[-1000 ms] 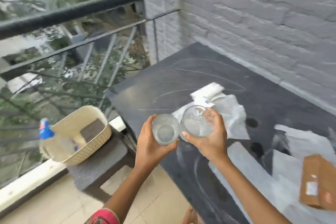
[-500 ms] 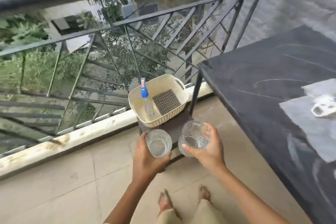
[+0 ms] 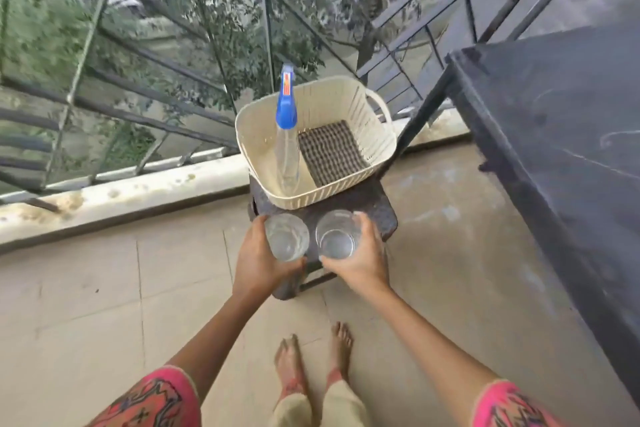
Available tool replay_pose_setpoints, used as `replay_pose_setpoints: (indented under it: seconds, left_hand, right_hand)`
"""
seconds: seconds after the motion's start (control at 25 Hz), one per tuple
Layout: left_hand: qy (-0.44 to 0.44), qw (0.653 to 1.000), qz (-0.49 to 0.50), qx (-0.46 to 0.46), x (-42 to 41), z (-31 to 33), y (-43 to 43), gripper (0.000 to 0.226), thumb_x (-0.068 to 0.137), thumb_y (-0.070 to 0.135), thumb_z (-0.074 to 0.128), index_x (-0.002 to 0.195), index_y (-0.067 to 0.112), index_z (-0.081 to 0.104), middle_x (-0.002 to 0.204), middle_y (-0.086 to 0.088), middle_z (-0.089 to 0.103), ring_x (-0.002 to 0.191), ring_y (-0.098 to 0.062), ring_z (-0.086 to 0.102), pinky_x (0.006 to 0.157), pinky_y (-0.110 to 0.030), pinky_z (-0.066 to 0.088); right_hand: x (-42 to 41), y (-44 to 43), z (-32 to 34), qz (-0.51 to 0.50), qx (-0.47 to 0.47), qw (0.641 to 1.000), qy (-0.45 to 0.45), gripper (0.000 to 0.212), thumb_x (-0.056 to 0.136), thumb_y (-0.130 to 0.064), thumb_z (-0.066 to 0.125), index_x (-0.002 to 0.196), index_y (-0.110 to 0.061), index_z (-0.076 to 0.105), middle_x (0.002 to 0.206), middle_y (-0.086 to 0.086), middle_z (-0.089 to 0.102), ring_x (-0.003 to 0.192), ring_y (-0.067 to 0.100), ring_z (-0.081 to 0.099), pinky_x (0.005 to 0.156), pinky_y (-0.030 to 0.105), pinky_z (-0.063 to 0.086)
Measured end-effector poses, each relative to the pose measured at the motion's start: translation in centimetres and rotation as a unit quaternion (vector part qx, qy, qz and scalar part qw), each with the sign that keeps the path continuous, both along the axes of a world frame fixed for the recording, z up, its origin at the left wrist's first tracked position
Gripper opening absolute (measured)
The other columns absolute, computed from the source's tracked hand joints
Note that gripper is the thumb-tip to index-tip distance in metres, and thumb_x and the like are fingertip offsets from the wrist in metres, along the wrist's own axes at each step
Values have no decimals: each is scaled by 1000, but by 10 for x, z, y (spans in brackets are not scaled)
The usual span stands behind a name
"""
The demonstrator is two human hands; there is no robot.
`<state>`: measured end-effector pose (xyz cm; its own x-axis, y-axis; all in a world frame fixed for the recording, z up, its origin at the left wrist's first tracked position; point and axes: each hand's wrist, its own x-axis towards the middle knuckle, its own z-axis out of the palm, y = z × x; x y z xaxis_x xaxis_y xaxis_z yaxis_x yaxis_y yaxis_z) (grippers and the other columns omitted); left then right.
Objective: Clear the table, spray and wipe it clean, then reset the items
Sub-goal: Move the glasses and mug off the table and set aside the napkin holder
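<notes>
At frame centre, the left hand wraps a clear glass and the right hand wraps a second glass, both upright, mouths up, above a dark stool. Behind them sits a cream basket holding a spray bottle, its long axis leaning toward the top of the frame. The dark table fills the right edge.

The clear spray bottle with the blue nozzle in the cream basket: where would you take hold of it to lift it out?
Grip the clear spray bottle with the blue nozzle at its narrow neck just under the blue head, coming from above. It leans against the wall of the cream plastic basket with its top above the rim, so that part is probably the easiest to reach.
</notes>
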<state>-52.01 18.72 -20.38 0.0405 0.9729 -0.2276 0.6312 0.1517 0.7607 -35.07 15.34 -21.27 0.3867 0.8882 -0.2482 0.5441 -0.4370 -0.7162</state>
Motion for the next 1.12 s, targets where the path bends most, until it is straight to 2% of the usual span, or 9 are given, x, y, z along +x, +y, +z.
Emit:
replay_pose_setpoints:
  seconds: [0.08,0.44,0.6,0.72,0.88,0.96,1.04,1.12]
  left_hand:
    - [-3,1000,3,4,0,-18,5,88,54,26,88,128,10,41,119,-10,58,106,-27,56,78,-26,40]
    - [8,1000,-10,0,-1,-50,23,95,53,26,90,131,8,38,124,-12,54,110,-27,53,85,-28,41]
    - [8,999,-36,-20,-1,-48,24,103,56,27,90,137,7,31,133,-15,46,120,-28,48,96,-33,42]
    - [16,997,-55,-44,1,-38,25,114,58,30,88,144,3,18,145,-17,34,131,-29,38,103,-32,37]
    - [58,995,-55,-51,6,-12,19,123,59,32,88,147,0,8,152,-20,24,138,-32,29,109,-36,31]
    - [76,996,-54,1,9,14,11,117,62,33,86,146,-2,12,151,-22,26,138,-34,29,110,-37,30]
    - [109,987,-83,81,12,41,3,102,71,30,80,144,-5,19,149,-23,28,139,-35,27,112,-40,27]
    - [108,976,-115,147,20,72,-4,85,79,25,74,141,-7,26,148,-25,30,141,-37,25,113,-48,28]
  right_hand:
    - [0,12,-17,7,5,1000,-5,96,50,-31,86,132,-22,37,129,-1,47,115,18,49,87,25,38]
    - [-6,38,-49,9,16,1000,14,97,53,-29,88,134,-16,36,132,1,42,117,16,47,90,19,35]
    - [-9,39,-49,16,13,1000,13,99,56,-31,87,137,-16,32,136,2,40,121,19,45,91,26,38]
    - [-6,39,-39,37,-5,999,27,109,57,-32,88,143,-16,23,144,4,31,131,20,36,101,31,35]
    - [1,39,-10,34,30,998,45,104,58,-31,87,142,-16,27,144,2,31,130,15,35,97,17,28]
    - [5,37,18,27,63,996,54,96,62,-30,85,140,-16,32,143,1,34,128,12,36,95,11,25]
    - [13,30,51,4,91,995,51,87,67,-29,83,138,-12,36,140,3,38,126,11,36,95,7,22]
    - [22,21,84,-20,149,987,48,77,70,-26,81,134,-9,40,134,2,42,123,9,38,97,4,23]
